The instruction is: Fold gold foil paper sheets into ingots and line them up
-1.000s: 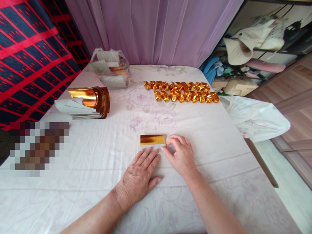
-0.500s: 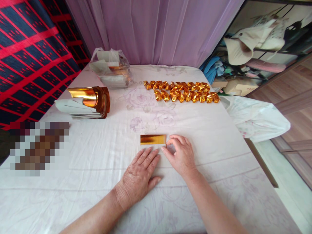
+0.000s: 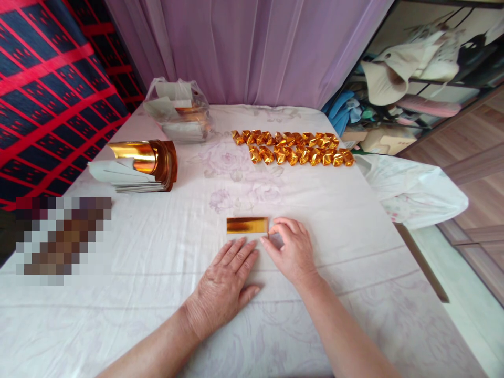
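Observation:
A small rectangular piece of gold foil paper lies on the cloth in front of me, with a pale strip along its near edge. My left hand rests palm down with its fingers stretched out, the fingertips at that near edge. At the right end of the paper, the thumb and index finger of my right hand pinch the near corner, the other fingers curled. Beyond the hands, two rows of folded gold foil pieces lie at the back right.
A stack of gold foil sheets with pale backs stands at left. Behind it sits a clear plastic bag with more sheets. A white plastic bag hangs by the table's right edge. A blurred-out item lies left.

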### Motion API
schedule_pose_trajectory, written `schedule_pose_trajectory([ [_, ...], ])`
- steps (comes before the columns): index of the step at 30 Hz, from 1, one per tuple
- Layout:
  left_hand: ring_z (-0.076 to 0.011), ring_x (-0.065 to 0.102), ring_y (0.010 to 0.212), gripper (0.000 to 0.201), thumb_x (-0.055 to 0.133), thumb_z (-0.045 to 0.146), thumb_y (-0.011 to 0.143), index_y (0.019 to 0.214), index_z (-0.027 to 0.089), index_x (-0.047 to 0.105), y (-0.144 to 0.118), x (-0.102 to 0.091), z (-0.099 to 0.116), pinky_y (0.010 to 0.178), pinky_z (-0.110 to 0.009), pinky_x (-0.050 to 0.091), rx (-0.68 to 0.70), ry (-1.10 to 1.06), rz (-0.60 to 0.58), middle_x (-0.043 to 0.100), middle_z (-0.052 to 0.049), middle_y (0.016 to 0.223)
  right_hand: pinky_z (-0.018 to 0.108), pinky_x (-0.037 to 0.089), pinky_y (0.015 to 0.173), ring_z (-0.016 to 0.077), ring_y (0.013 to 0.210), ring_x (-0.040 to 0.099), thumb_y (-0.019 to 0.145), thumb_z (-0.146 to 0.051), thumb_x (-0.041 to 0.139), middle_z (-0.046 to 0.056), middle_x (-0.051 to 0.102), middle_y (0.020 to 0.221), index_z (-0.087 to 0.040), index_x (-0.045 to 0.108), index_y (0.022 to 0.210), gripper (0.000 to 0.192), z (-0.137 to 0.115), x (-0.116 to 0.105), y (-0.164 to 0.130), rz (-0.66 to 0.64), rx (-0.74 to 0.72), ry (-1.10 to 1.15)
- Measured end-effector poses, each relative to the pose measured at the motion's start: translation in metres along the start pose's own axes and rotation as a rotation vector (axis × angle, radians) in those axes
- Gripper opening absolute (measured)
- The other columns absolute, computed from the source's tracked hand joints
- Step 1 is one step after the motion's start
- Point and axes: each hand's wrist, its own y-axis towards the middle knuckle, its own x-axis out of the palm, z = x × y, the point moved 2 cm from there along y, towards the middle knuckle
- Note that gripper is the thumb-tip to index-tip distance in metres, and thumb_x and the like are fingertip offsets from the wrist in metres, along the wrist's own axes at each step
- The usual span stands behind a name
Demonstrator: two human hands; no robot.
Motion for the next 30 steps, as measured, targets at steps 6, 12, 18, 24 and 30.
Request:
schedule_pose_trajectory([
  [6, -0.028, 0.037, 0.142, 0.056, 0.05, 0.047, 0.095, 0.141, 0.015, 0.046, -0.0005, 0.0005, -0.0008, 0.115, -0.047, 0.034, -0.002, -0.019, -0.003, 0.047, -0.012, 0.15, 0.04, 0.044, 0.088, 0.0253, 0.099, 0.058, 0.081, -0.031, 0.068, 0.008, 0.065, 0.104, -0.023, 0.061, 0.082, 0.011, 0.0003, 0.0002, 0.0002, 0.001, 0.005, 0.003],
  [12, -0.0285, 0.041, 0.139, 0.055, 0.052, 0.046, 0.094, 0.138, 0.013, 0.048, 0.0007, -0.0014, -0.0011, 0.114, -0.047, 0.035, 0.002, -0.021, -0.002, 0.05, -0.013, 0.147, 0.04, 0.044, 0.087, 0.0254, 0.098, 0.058, 0.08, -0.03, 0.069, 0.008, 0.065, 0.104, -0.023, 0.061, 0.082, 0.011, -0.0003, -0.0005, 0.0007, 0.0, 0.005, 0.001],
  [18, -0.0279, 0.044, 0.136, 0.063, 0.051, 0.048, 0.094, 0.145, 0.014, 0.039, 0.0023, -0.0032, -0.0028, 0.114, -0.046, 0.035, -0.027, -0.077, -0.002, 0.05, -0.014, 0.146, 0.039, 0.044, 0.087, 0.0254, 0.1, 0.058, 0.08, -0.03, 0.069, 0.008, 0.065, 0.104, -0.023, 0.062, 0.083, 0.01, 0.0007, 0.0009, 0.0, -0.006, 0.007, 0.001],
  [24, -0.0321, 0.049, 0.129, 0.063, 0.056, 0.051, 0.091, 0.139, 0.01, 0.048, 0.0038, -0.0071, -0.0058, 0.11, -0.051, 0.037, -0.069, -0.039, 0.012, 0.055, -0.017, 0.139, 0.039, 0.044, 0.086, 0.0256, 0.098, 0.059, 0.08, -0.03, 0.07, 0.008, 0.066, 0.104, -0.024, 0.061, 0.081, 0.012, 0.0006, 0.0009, 0.0004, 0.002, 0.006, -0.013],
  [30, -0.0316, 0.047, 0.131, 0.063, 0.052, 0.055, 0.092, 0.139, 0.013, 0.049, 0.0016, -0.008, -0.0067, 0.111, -0.053, 0.033, -0.12, -0.006, 0.015, 0.055, -0.012, 0.141, 0.04, 0.044, 0.087, 0.0254, 0.098, 0.059, 0.08, -0.03, 0.07, 0.008, 0.066, 0.104, -0.023, 0.061, 0.081, 0.011, 0.0005, 0.0004, 0.0006, 0.002, 0.008, -0.009],
])
